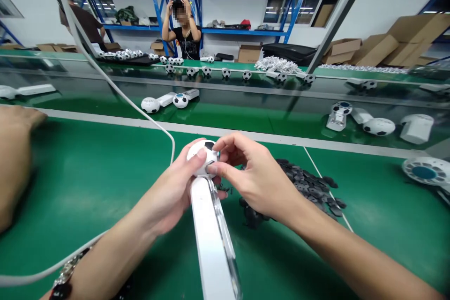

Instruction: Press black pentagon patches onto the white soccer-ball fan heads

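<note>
A white hand-held fan (210,225) with a football-patterned round head (202,153) points away from me over the green bench. My left hand (176,187) is wrapped round its neck, thumb on the ball head. My right hand (251,176) pinches at the right side of the head, fingertips pressed on a small dark piece there that I cannot make out clearly. A heap of small black pieces (305,185) lies on the mat just behind and right of my right hand.
A white cable (116,89) hangs down across the left. Another person's hand (14,159) rests at the left edge. More football fans (165,101) lie on the conveyor. A round white-and-blue part (425,171) sits at right. Two people work at the far bench.
</note>
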Demonstrator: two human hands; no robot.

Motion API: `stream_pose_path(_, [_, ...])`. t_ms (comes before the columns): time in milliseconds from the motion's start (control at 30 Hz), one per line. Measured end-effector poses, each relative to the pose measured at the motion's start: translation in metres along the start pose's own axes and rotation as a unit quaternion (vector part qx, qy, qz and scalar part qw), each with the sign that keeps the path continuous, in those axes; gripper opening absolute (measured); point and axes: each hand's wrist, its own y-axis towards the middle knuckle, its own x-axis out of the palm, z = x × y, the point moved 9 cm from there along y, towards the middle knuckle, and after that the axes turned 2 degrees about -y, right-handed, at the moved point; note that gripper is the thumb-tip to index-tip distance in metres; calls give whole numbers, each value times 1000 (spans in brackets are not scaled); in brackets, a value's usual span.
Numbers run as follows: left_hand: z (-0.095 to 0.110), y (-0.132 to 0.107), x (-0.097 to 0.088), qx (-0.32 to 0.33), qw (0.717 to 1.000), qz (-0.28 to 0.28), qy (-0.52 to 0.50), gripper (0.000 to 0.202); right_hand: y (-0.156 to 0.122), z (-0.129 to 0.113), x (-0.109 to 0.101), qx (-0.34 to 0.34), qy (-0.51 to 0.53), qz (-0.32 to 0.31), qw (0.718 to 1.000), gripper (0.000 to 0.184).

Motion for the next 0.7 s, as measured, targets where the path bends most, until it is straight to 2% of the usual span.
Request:
stream_pose_path(133, [-3,-3,3,3,1000,-28,-4,69,3,3,-7,-4,-31,7,999,20])
stream_pose_path(200, [-9,-2,5,-24,999,-40,-19,69,4,13,-3,18,41,-24,999,32])
stream_pose_path(300, [-17,-2,7,-68,995,-54,-40,65,2,25,11,61,149,-96,982,54])
stream_pose_path(400, [-19,-3,6,-83,995,-44,-46,68,-1,29,17,91,136,-111,980,72])
stream_pose_path(467, [-17,-4,5,-80,995,-31,-43,74,-2,28,18,105,129,-112,980,76])
stream_pose_path(600, [-5,-7,7,-10,1000,-26,-6,79,-3,21,20,106,139,-92,980,72])
stream_pose_path(700, [4,-12,11,71,996,-39,36,82,-4,14,19,66,124,-57,989,66])
